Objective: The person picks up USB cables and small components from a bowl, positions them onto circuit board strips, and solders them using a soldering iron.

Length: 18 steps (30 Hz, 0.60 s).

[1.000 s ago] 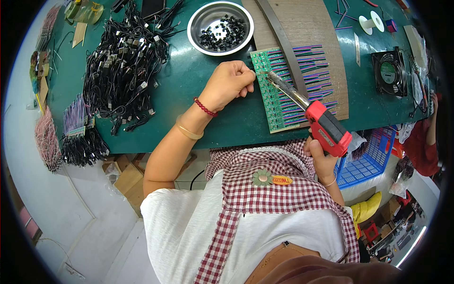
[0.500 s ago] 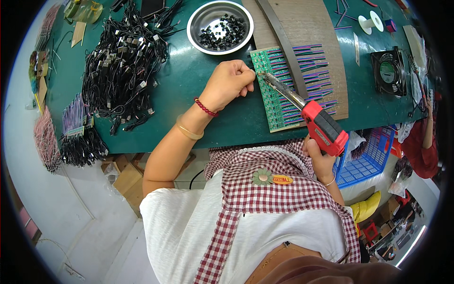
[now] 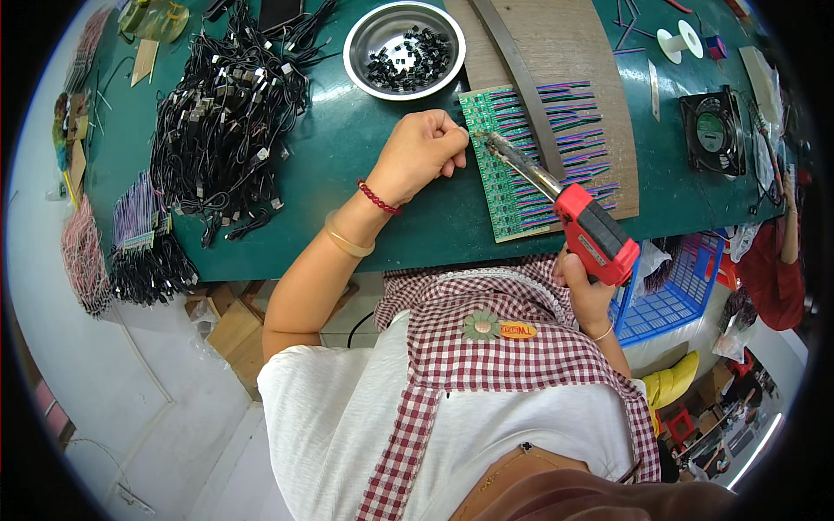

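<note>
My right hand (image 3: 584,291) grips a red and black soldering gun (image 3: 595,234). Its metal tip reaches the left part of a green circuit board panel (image 3: 502,195), which has rows of small parts and dark, blue and pink wires (image 3: 582,143) running off to the right. Just left of that tip, my left hand (image 3: 426,148) is closed in a pinch at the panel's left edge. Whatever lies between its fingertips is too small to make out. A dark metal bar (image 3: 526,82) rests across the wires and the wooden board (image 3: 573,43) beneath.
A steel bowl (image 3: 351,65) with small black parts stands behind my left hand. Black cables (image 3: 230,130) are heaped at left. A fan (image 3: 712,132) and white spool (image 3: 680,42) sit at right. A blue crate (image 3: 665,308) is below the table edge, near another person's red sleeve (image 3: 771,278).
Almost nothing differs. The soldering gun and both my hands keep their places at the panel's left edge.
</note>
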{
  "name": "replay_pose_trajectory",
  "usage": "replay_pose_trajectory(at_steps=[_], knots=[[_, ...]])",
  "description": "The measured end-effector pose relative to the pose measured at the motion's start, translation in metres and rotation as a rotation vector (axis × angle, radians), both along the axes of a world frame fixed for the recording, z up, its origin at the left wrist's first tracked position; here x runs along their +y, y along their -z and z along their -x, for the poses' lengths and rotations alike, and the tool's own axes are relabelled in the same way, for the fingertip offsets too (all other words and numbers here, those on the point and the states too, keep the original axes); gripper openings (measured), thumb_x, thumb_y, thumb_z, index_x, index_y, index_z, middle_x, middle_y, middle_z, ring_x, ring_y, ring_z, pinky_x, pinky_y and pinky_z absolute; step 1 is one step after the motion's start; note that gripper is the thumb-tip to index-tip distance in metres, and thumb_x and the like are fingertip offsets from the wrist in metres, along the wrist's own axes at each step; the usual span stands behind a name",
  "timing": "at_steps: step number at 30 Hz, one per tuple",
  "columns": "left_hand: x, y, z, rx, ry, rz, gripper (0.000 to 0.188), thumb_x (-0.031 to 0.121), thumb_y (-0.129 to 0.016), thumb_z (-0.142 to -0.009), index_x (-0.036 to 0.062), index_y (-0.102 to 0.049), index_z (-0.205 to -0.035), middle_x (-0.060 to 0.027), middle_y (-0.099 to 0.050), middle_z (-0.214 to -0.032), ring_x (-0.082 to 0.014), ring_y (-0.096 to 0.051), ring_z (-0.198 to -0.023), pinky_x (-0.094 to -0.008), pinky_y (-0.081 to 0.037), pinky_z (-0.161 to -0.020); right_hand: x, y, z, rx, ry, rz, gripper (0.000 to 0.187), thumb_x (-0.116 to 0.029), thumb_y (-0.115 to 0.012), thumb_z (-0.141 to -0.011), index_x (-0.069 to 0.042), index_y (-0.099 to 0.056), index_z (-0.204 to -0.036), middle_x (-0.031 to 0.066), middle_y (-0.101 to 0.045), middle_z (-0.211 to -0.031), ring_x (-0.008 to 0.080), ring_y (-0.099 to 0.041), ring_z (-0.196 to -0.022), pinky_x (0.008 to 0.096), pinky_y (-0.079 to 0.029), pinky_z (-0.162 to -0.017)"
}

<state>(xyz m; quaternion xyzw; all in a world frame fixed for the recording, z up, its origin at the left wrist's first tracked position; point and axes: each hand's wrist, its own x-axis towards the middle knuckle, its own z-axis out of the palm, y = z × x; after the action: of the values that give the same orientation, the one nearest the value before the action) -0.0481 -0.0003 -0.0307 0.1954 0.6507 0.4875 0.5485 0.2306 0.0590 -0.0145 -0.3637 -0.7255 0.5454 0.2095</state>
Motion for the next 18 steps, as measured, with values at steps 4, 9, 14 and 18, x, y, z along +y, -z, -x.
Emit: replay_pose_trajectory(at_steps=[4,9,14,18], knots=[[-0.0003,0.0,-0.0001,-0.009,-0.003,-0.01,0.01,0.012,-0.056,-0.082,0.0056,-0.053,-0.075,-0.0011,-0.057,-0.062,-0.0036,-0.049,-0.05,-0.0157,-0.036,-0.044,0.001,-0.0056,0.0021,0.095,0.008,0.131,0.023,-0.01,-0.054,-0.087,0.005,-0.049,-0.104,0.006,-0.051,-0.062,0.0111,-0.047,-0.051,0.0243,-0.038,-0.048],[-0.0005,0.0007,-0.0004,-0.006,-0.011,-0.017,0.011,0.013,-0.056,-0.083,0.0059,-0.052,-0.075,-0.0009,-0.057,-0.061,-0.0035,-0.049,-0.049,-0.0156,-0.035,-0.044,0.0006,0.0004,0.0013,0.026,-0.007,0.073,0.025,-0.009,-0.053,-0.087,0.005,-0.048,-0.107,0.0062,-0.051,-0.062,0.0114,-0.046,-0.051,0.0243,-0.037,-0.048],[-0.0008,0.0014,-0.0007,0.002,-0.007,-0.024,0.011,0.013,-0.056,-0.083,0.0062,-0.052,-0.075,-0.0006,-0.057,-0.061,-0.0033,-0.048,-0.049,-0.0156,-0.035,-0.043,-0.001,0.0008,-0.0023,0.015,-0.037,0.069,0.024,-0.008,-0.053,-0.087,0.005,-0.048,-0.106,0.0068,-0.051,-0.061,0.0121,-0.047,-0.051,0.0242,-0.038,-0.048],[-0.0002,0.0013,-0.0007,0.012,-0.005,-0.009,0.011,0.013,-0.056,-0.082,0.0062,-0.052,-0.074,-0.0007,-0.057,-0.061,-0.0033,-0.049,-0.049,-0.0157,-0.035,-0.043,-0.0014,-0.0078,0.0017,0.048,0.042,0.139,0.025,-0.011,-0.055,-0.087,0.004,-0.048,-0.106,0.0068,-0.05,-0.06,0.0122,-0.046,-0.05,0.0243,-0.037,-0.048]])
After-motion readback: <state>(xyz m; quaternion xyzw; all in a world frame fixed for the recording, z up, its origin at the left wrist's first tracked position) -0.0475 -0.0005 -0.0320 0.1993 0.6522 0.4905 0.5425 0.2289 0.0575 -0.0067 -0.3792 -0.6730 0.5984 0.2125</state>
